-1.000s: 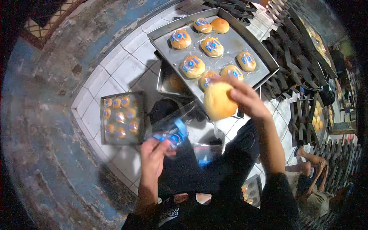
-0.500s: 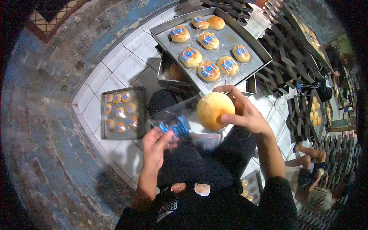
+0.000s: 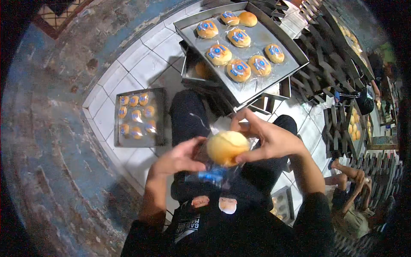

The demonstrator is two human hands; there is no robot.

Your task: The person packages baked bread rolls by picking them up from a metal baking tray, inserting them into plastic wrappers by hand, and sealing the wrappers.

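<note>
A round golden bun (image 3: 227, 148) hangs above my lap, its edges a little blurred. My right hand (image 3: 274, 138) is closed on its right side, thumb below and fingers above. At the left, my left hand (image 3: 177, 158) pinches a clear plastic bag (image 3: 212, 174) with blue print, which hangs below the bun. Clear film shows around the bun, but I cannot tell how far inside the bag it sits. Beyond my hands, a large metal tray (image 3: 280, 45) bears several bagged buns and one bun (image 3: 248, 19) that looks unwrapped.
A smaller dark tray (image 3: 159, 139) of bagged buns lies on the white floor tiles (image 3: 145, 66) at the left. More trays are stacked under the large one. Dark racks (image 3: 319, 64) stand at the right, where another person (image 3: 353, 210) sits. A worn wall (image 3: 47, 141) runs along the left.
Both hands have come closer together and lower, toward my lap. The bun has moved down to meet the bag, whose blue print now hangs beneath it.
</note>
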